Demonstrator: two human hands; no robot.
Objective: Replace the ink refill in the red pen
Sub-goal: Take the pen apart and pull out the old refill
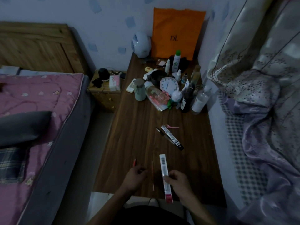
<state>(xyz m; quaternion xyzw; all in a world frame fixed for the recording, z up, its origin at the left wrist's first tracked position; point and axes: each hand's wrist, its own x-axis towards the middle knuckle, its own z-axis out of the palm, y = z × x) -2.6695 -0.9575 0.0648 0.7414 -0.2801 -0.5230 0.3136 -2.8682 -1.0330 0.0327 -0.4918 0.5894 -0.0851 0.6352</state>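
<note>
The dark wooden bench (138, 135) carries everything. The right hand (177, 180) has its fingers closed on a refill packet (164, 172), long axis running away from the person. A thin refill (152, 176) lies parallel beside it, apparently out already. The left hand (135, 176) curls loosely over the red pen (134, 162) (only its far end shows, pointing away); whether it grips cannot be told. Refitting seems left.

red pen (134, 162) held, thin refill (152, 175) on table

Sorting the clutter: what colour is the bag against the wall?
Orange, with dark "DL" lettering; the bag shows in the head view.
</note>
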